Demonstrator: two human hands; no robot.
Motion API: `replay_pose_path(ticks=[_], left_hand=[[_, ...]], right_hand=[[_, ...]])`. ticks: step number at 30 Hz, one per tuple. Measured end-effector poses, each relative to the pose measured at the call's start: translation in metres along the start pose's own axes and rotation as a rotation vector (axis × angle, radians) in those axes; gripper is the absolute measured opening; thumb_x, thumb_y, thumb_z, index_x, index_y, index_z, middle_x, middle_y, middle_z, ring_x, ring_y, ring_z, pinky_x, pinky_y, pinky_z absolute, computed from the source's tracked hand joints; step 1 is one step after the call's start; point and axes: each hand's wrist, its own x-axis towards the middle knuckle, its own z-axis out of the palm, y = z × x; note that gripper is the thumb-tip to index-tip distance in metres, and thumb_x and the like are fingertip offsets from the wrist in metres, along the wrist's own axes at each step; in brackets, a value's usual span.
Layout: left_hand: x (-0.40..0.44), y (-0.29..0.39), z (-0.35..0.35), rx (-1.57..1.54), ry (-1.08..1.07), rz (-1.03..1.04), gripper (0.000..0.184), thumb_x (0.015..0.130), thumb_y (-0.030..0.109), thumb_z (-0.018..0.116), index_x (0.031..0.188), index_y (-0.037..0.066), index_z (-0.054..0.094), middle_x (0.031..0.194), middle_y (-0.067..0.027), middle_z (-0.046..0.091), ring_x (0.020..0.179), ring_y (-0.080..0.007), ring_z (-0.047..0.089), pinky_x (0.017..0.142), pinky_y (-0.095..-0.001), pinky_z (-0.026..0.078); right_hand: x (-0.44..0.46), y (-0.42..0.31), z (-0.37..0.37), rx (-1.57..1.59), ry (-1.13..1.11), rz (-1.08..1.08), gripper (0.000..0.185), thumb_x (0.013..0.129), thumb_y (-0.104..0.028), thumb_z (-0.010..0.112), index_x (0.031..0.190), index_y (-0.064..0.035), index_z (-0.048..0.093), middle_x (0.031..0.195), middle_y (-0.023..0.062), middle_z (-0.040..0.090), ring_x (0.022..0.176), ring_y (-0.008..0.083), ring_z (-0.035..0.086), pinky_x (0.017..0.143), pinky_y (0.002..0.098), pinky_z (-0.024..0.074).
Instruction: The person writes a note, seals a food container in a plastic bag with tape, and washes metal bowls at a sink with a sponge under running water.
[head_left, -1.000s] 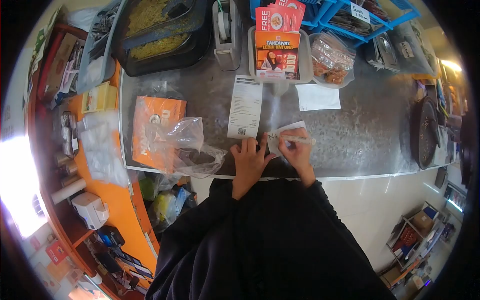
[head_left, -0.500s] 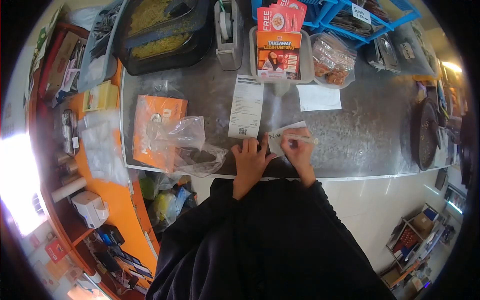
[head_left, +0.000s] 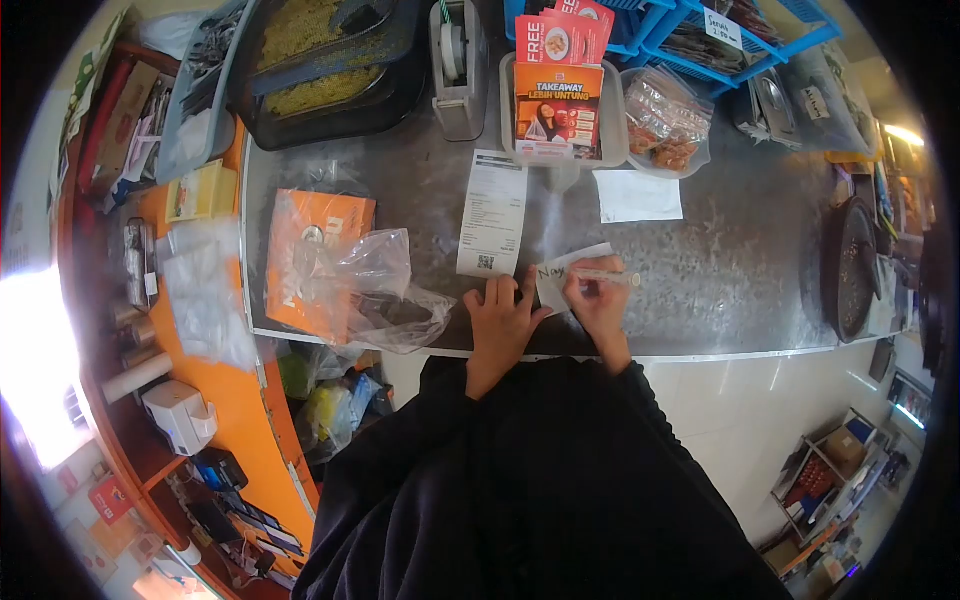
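My right hand [head_left: 599, 302] is closed around a pale marker pen [head_left: 610, 276], its tip at a small white paper slip [head_left: 552, 290] with dark handwriting. My left hand [head_left: 502, 318] lies on the metal table with its fingers spread, the thumb side at the slip's left edge. Just above those fingertips is a printed receipt [head_left: 492, 212] with a QR code at its lower end. To the left, an orange box [head_left: 310, 262] sits inside a clear plastic bag [head_left: 385, 285].
At the back stand a tape dispenser [head_left: 459, 75], a tub of flyers [head_left: 612, 148], a bag of reddish food [head_left: 668, 130] and blue baskets [head_left: 665, 62]. A blank white paper [head_left: 640, 195] lies right of the receipt. Dark trays [head_left: 300, 128] stand back left; a round brown tray [head_left: 848, 270] is far right.
The handwriting on the slip has grown by a letter or so. My right hand has shifted slightly right with the marker pen; my left hand has stayed in place.
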Motion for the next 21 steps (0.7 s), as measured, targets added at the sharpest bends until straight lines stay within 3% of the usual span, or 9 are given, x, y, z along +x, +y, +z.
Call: replay_pose_path(ticks=[11, 21], left_hand=[[0.002, 0.0, -0.002, 0.022, -0.002, -0.001, 0.064, 0.08, 0.049, 0.064, 0.132, 0.012, 0.055, 0.088, -0.0044, 0.042, 0.085, -0.0216, 0.044, 0.074, -0.0401, 0.028], [0.006, 0.002, -0.005, 0.029, -0.001, 0.005, 0.06, 0.078, 0.047, 0.067, 0.131, 0.02, 0.055, 0.089, -0.004, 0.042, 0.086, -0.0204, 0.044, 0.073, -0.0387, 0.027]], right_hand=[[-0.002, 0.008, -0.001, 0.014, 0.138, -0.012, 0.012, 0.073, 0.0, 0.072, 0.084, -0.0029, 0.067, 0.083, 0.0074, 0.064, 0.068, 0.0178, 0.06, 0.06, 0.0279, 0.0496], [0.007, 0.007, -0.012, 0.037, 0.01, 0.011, 0.011, 0.074, -0.002, 0.073, 0.084, -0.0033, 0.067, 0.083, 0.0066, 0.064, 0.068, 0.0165, 0.059, 0.06, 0.0268, 0.0484]])
